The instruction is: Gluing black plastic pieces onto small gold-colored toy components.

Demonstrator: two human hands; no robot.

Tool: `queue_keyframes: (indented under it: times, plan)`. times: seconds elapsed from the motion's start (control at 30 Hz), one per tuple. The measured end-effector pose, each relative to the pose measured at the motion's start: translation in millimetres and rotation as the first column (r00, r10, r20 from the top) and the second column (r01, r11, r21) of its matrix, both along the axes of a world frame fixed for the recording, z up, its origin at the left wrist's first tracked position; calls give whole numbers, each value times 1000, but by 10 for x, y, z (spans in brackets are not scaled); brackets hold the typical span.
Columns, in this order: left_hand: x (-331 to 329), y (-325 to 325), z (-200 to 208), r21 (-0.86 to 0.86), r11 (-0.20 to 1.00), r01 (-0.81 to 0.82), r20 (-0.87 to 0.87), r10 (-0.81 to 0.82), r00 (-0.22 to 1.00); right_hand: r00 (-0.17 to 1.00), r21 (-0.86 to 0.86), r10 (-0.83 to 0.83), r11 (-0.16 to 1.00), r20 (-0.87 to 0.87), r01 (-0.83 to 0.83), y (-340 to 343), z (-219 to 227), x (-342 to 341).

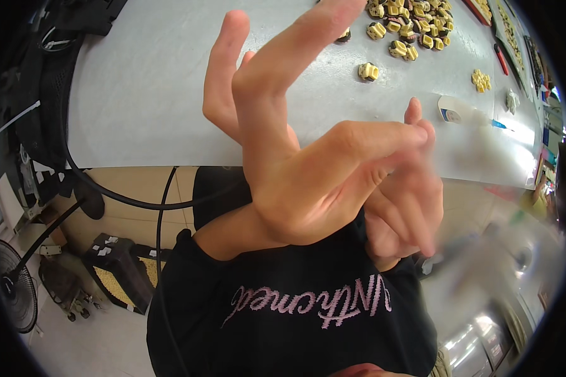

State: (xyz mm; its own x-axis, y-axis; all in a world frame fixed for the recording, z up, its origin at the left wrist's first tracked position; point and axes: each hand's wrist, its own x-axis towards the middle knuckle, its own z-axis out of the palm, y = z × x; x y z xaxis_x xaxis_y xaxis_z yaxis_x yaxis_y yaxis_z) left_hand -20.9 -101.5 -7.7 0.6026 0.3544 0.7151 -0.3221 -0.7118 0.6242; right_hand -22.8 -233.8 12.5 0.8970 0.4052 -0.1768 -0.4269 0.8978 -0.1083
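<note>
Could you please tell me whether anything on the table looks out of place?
Only mildly: one small yellow-and-dark piece lies apart from the larger pile on the grey table. I see nothing plainly damaged.

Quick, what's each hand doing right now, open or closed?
Left hand: fingers spread, some bent; whether it pinches anything cannot be told.
Right hand: blurred, partly hidden; open or closed cannot be told.

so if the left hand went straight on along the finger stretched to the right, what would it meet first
Most likely the right hand: the stretched finger of the left hand overlaps it in the picture, though depth and contact are unclear.
</note>
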Motion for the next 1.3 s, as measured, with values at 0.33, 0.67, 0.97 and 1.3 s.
queue_keyframes:
  times: [0.33, 0.67, 0.97, 1.3]
  plan:
    - [78, -29, -58, -72, 995, 63, 31, -61, 998, 1000, -195, 31, 980, -2, -31, 39, 20, -60]
    - [103, -37, -61, -138, 981, 133, 82, -123, 989, 998, 23, 51, 999, -39, -50, 97, -6, -60]
    - [143, -139, -41, -192, 961, 200, 128, -178, 976, 986, 60, 39, 998, -161, -30, 136, 0, -109]
    - [82, -29, -62, -239, 933, 268, 100, -251, 963, 988, 145, 64, 988, -141, -43, 138, 30, -122]
